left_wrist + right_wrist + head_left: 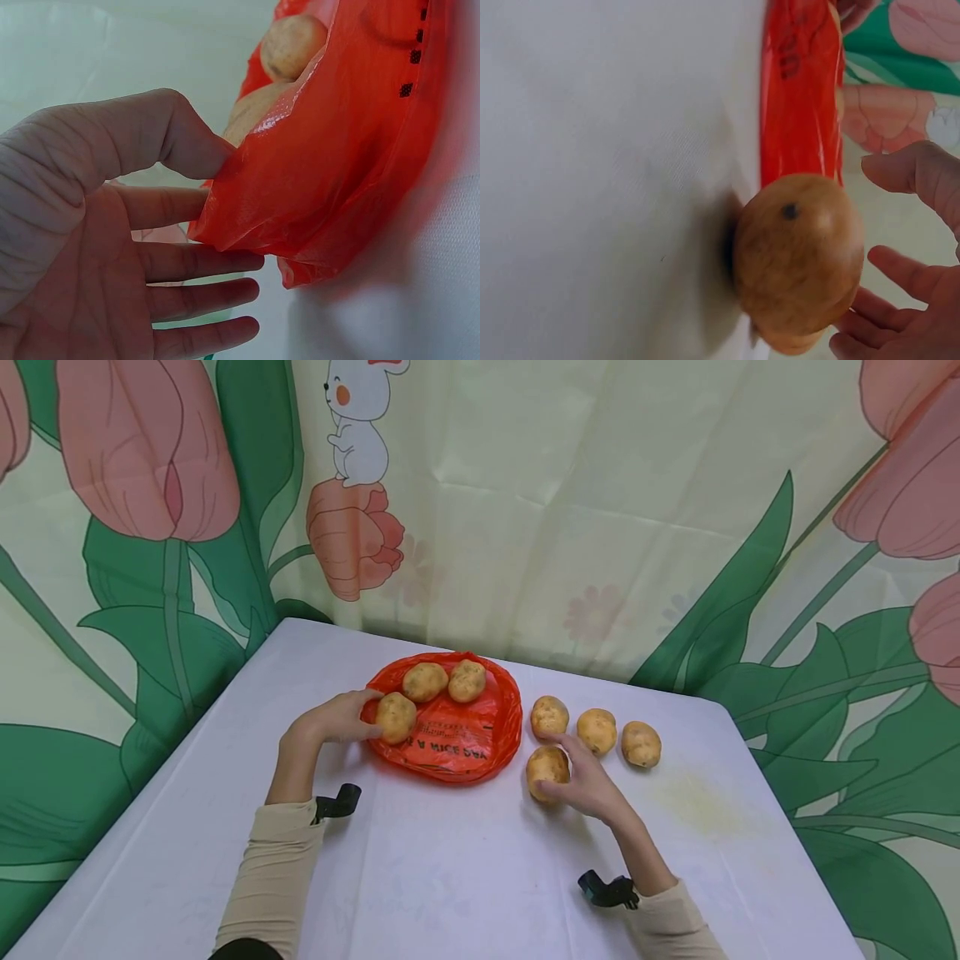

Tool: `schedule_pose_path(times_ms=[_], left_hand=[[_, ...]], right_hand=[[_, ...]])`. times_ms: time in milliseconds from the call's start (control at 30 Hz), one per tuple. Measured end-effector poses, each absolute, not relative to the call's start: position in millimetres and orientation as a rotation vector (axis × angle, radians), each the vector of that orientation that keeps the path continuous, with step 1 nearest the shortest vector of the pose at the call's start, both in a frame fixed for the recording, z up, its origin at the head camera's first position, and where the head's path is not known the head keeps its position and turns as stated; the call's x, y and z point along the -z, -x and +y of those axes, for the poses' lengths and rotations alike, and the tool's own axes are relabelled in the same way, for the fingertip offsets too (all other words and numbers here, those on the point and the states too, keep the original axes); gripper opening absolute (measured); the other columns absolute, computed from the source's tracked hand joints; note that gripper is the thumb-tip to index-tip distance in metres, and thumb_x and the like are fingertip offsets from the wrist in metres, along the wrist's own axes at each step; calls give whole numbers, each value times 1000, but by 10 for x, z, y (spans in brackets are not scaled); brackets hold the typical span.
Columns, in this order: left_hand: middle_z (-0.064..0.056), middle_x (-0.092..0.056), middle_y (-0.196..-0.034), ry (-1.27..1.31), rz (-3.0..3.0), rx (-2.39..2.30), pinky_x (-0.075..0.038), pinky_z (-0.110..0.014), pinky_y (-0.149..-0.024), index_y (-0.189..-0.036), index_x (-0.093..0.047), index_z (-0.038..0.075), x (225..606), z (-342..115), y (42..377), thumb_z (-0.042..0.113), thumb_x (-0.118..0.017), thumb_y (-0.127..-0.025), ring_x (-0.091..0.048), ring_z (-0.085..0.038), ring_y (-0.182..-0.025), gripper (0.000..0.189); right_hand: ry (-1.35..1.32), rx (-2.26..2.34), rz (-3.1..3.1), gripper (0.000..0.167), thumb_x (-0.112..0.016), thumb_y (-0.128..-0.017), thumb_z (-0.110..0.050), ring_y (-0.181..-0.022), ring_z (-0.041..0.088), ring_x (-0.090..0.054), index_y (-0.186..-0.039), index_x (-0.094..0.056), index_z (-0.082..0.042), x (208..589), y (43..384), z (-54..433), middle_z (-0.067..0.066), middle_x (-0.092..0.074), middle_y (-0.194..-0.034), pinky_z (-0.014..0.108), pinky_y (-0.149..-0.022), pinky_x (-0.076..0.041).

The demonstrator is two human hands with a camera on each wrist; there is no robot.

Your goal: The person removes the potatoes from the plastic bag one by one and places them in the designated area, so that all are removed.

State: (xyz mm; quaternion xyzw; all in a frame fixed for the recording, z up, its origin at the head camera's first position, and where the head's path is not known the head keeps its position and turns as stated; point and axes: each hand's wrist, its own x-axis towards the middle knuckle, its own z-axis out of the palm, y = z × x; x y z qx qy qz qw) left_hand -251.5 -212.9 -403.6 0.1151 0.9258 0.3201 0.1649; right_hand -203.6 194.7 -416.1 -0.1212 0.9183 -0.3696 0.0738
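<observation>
Nearest are two beige sleeves, each with one black device at the wrist. Potatoes number seven: four on the table, three in the one red plastic bag.

The right hand is set about the nearest potato, its thumb and fingers spread; the right wrist view shows the thumb clear of the skin. Fingertip contact cannot be told. This potato rests on the table just right of the bag, its long axis running roughly near to far, with one dark spot.

The left hand pinches the bag's left rim between thumb and index finger, the other three fingers extended. The bag's mouth faces up, its oval longer from left to right; dark lettering is printed inside. Its three potatoes lie toward the left and far sides.

Beyond the nearest potato, three loose potatoes form a row. The table has a white cover with one yellowish stain. Behind hangs a pale backdrop printed with tulips and one white rabbit.
</observation>
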Motion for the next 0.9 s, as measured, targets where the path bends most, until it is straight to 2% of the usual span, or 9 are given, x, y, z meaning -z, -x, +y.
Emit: schedule_pose_path(times_ms=[133,233,400,700,900], left_hand=[[-29,-43,-153,-327,2635,-910,-35,-63,-115,-153,-37,-4,4028,-2137,2513,24,-66,-95,-40,-45,-139,71],[-29,-42,-153,-306,2626,-914,-35,-63,-115,-154,-36,-4,4029,-2134,2513,24,-66,-95,-39,-45,-140,71],[-28,-40,-155,-285,2616,-926,-34,-64,-115,-154,-36,-3,4028,-2130,2513,25,-65,-95,-36,-45,-142,71],[-27,-41,-155,-275,2620,-930,-35,-63,-115,-154,-37,-2,4036,-2127,2519,26,-65,-95,-37,-44,-141,72],[-27,-41,-155,-278,2619,-919,-36,-63,-115,-155,-37,-2,4050,-2129,2532,26,-66,-95,-38,-43,-141,72]], right_hand=[[432,1153,2778,76,-83,-84,-16,-137,36,-43,-150,-46,-11,4125,1999,1816,14,-47,-150,62,-111,-40],[465,1194,2776,76,-82,-83,-15,-138,37,-43,-150,-46,-12,4117,1977,1706,11,-45,-152,61,-110,-42],[527,1225,2777,75,-81,-84,-15,-144,38,-39,-150,-47,-14,4129,1954,1522,10,-43,-153,64,-112,-39],[597,1319,2731,71,-82,-85,-18,-144,33,-39,-148,-50,-16,4140,1954,1220,7,-45,-152,66,-111,-38],[594,1349,2688,69,-81,-86,-21,-142,38,-40,-147,-49,-16,4144,2002,1020,9,-47,-150,65,-113,-36]])
